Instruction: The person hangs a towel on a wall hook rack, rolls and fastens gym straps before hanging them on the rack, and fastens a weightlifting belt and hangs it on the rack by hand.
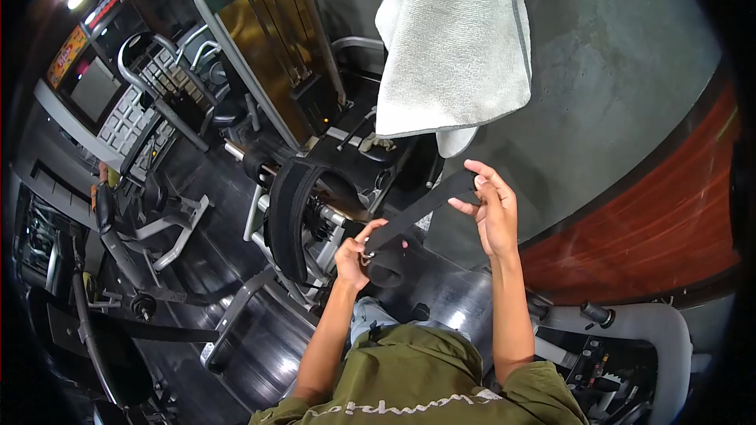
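A flat black strap (421,211) is stretched at a slant between my two hands. My left hand (352,258) grips its lower end, and a curled dark section hangs just below those fingers. Higher up and to the right, my right hand (496,211) pinches the other end between thumb and fingers, with the index finger extended. A grey-white towel (453,47) hangs above the hands, apart from them. To the left of my left hand, a wide black padded belt (287,216) is draped over gym equipment.
A tall weight-stack machine (268,47) stands ahead, with more exercise machines (161,232) on the left. A grey wall (622,94) and a curved reddish wood panel (638,220) are at right. Below it sits a machine with a light frame (669,338). The floor (256,354) is dark and shiny.
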